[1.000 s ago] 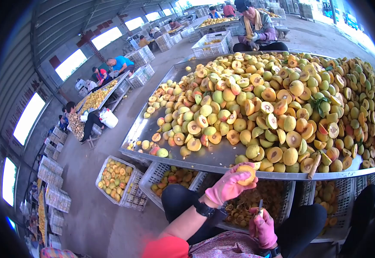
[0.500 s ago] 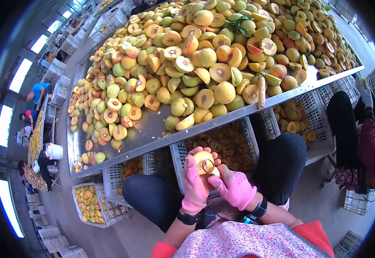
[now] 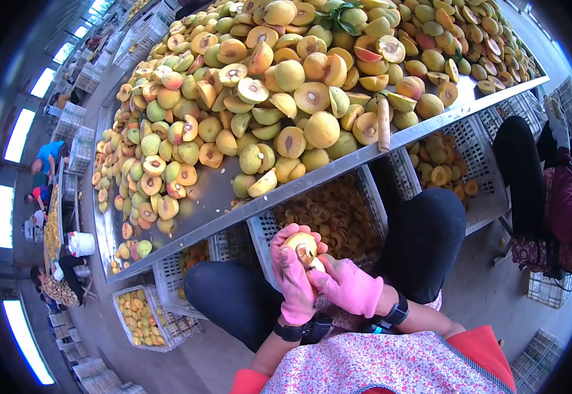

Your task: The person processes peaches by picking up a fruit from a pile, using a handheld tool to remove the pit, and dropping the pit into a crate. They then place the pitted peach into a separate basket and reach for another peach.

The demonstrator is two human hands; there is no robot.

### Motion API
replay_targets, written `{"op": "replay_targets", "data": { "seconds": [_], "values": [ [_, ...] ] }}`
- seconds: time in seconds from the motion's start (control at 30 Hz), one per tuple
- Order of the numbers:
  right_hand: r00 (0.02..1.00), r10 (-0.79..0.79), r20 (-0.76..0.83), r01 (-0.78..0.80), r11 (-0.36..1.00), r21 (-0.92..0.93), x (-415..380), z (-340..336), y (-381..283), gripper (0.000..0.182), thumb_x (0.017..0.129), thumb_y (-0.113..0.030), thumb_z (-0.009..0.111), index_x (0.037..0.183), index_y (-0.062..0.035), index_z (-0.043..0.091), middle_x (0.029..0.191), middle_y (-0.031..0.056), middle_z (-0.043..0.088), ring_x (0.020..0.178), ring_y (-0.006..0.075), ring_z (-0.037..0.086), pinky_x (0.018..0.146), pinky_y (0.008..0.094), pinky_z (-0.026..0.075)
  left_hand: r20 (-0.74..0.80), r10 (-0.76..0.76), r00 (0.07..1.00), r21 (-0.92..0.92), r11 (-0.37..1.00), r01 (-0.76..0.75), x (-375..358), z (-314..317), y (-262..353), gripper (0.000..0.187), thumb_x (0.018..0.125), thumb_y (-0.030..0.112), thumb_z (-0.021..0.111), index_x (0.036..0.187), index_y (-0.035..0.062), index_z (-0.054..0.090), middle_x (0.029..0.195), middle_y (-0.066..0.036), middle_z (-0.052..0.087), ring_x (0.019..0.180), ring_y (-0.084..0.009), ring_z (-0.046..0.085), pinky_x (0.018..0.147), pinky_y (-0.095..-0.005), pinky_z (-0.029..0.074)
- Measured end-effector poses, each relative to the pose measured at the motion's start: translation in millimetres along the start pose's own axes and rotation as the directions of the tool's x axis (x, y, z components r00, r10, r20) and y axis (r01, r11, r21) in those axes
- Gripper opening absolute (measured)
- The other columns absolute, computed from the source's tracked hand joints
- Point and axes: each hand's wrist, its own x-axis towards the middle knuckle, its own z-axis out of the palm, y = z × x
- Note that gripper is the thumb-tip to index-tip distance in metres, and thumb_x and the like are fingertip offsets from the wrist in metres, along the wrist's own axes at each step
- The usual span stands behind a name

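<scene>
My left hand (image 3: 292,276), in a pink glove, is wrapped round a halved yellow fruit (image 3: 301,245) with its cut face up. At the lower edge of that half, my right hand (image 3: 348,284), also gloved in pink, is closed on a thin curved metal tool (image 3: 311,261), which touches the flesh; its handle is hidden in the fingers. Both hands are close together above a crate (image 3: 260,231) of fruit pieces. On the metal table (image 3: 223,187) lies a large heap of halved fruit (image 3: 292,141).
A wooden handle (image 3: 383,125) rests at the table's edge. Crates of fruit stand below: one at the lower left (image 3: 158,315), another at the right (image 3: 486,174). A person (image 3: 561,197) sits at the far right. More people work at the far left, near a white bucket (image 3: 81,243).
The view has shifted, so the table and heap appear further left and higher. Both hands remain at the fruit half, with the right hand's grip slightly changed.
</scene>
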Motion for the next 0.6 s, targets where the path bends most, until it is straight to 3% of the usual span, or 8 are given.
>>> {"op": "replay_targets", "data": {
  "seconds": [0.13, 0.2, 0.23, 0.3, 0.33, 0.43, 0.47, 0.6],
  "values": [
    [0.996, -0.009, 0.083, -0.013, 0.966, 0.257, -0.3, 1.9, 10.4, 0.042, 0.103, -0.039, 0.052, 0.107, 0.0020, 0.056, 0.074, 0.0130, 0.065, 0.067, 0.0277, 0.064, 0.062, 0.0403, 0.049, 0.023, 0.045, 0.999, 0.011, 0.999, -0.045, 0.5, -0.5, -1.7, 0.067, 0.093, 0.065, 0.057, 0.123, 0.0061, 0.052, 0.110, -0.009, 0.062, 0.087, -0.0193, 0.066, 0.076, -0.0323, 0.058],
    [0.937, 0.099, 0.335, -0.277, 0.796, 0.538, -3.3, -5.2, 2.0, 0.041, 0.106, -0.043, 0.048, 0.098, -0.0035, 0.056, 0.064, 0.0011, 0.053, 0.053, 0.0116, 0.050, 0.050, 0.0282, 0.041, 0.074, 0.043, 0.996, 0.028, 0.999, -0.045, -1.3, -1.0, 1.7, 0.068, 0.093, 0.067, 0.055, 0.123, 0.0056, 0.051, 0.107, -0.010, 0.062, 0.083, -0.0188, 0.065, 0.074, -0.0321, 0.058],
    [0.938, 0.102, 0.332, -0.278, 0.793, 0.542, -4.4, -6.1, 10.6, 0.041, 0.106, -0.043, 0.048, 0.098, -0.0035, 0.056, 0.064, 0.0011, 0.053, 0.053, 0.0116, 0.050, 0.050, 0.0282, 0.041, 0.076, 0.037, 0.996, 0.031, 0.999, -0.039, -2.8, -1.4, 3.7, 0.068, 0.093, 0.067, 0.055, 0.123, 0.0056, 0.051, 0.107, -0.010, 0.062, 0.083, -0.0188, 0.065, 0.074, -0.0321, 0.058],
    [0.810, -0.178, 0.559, -0.458, 0.404, 0.792, -4.2, -7.4, 33.7, 0.041, 0.108, -0.045, 0.042, 0.090, -0.0094, 0.053, 0.058, -0.0036, 0.045, 0.045, 0.0051, 0.038, 0.043, 0.0203, 0.031, 0.233, -0.015, 0.972, -0.060, 0.998, 0.030, -4.7, -1.7, 9.5, 0.068, 0.091, 0.062, 0.064, 0.125, 0.0046, 0.051, 0.111, -0.011, 0.062, 0.090, -0.0198, 0.067, 0.075, -0.0320, 0.059],
    [0.813, -0.177, 0.555, -0.456, 0.400, 0.795, -5.9, -5.6, 33.4, 0.041, 0.108, -0.045, 0.042, 0.090, -0.0094, 0.053, 0.058, -0.0036, 0.045, 0.045, 0.0051, 0.038, 0.043, 0.0203, 0.031, 0.259, -0.002, 0.966, -0.038, 0.999, 0.013, -6.2, 3.3, 12.8, 0.070, 0.093, 0.065, 0.058, 0.126, 0.0045, 0.050, 0.110, -0.011, 0.063, 0.089, -0.0194, 0.067, 0.075, -0.0321, 0.058],
    [0.756, -0.383, 0.530, -0.575, -0.003, 0.818, -11.6, -1.2, 23.9, 0.045, 0.108, -0.048, 0.039, 0.087, -0.0105, 0.052, 0.056, -0.0054, 0.041, 0.041, 0.0036, 0.031, 0.036, 0.0206, 0.025, 0.209, -0.129, 0.969, -0.125, 0.980, 0.157, -8.4, 17.8, 25.1, 0.071, 0.094, 0.069, 0.051, 0.126, 0.0054, 0.050, 0.112, -0.010, 0.063, 0.090, -0.0195, 0.067, 0.076, -0.0330, 0.058],
    [0.797, -0.317, 0.515, -0.478, 0.190, 0.857, -13.3, -4.1, 15.8, 0.047, 0.107, -0.050, 0.040, 0.088, -0.0091, 0.052, 0.055, -0.0051, 0.040, 0.039, 0.0039, 0.031, 0.034, 0.0210, 0.023, 0.219, -0.224, 0.950, -0.185, 0.946, 0.266, -4.1, 9.8, 20.1, 0.071, 0.097, 0.069, 0.045, 0.128, 0.0056, 0.050, 0.113, -0.009, 0.063, 0.091, -0.0204, 0.067, 0.079, -0.0346, 0.058],
    [0.792, -0.375, 0.482, -0.507, 0.035, 0.861, -14.1, -2.3, 26.3, 0.048, 0.106, -0.051, 0.040, 0.090, -0.0077, 0.052, 0.056, -0.0048, 0.041, 0.037, 0.0041, 0.030, 0.032, 0.0206, 0.022, 0.121, -0.098, 0.988, -0.129, 0.985, 0.114, 10.4, 4.7, 25.3, 0.067, 0.100, 0.062, 0.046, 0.132, 0.0035, 0.047, 0.116, -0.010, 0.062, 0.098, -0.0230, 0.066, 0.086, -0.0366, 0.057]
  ]
}}
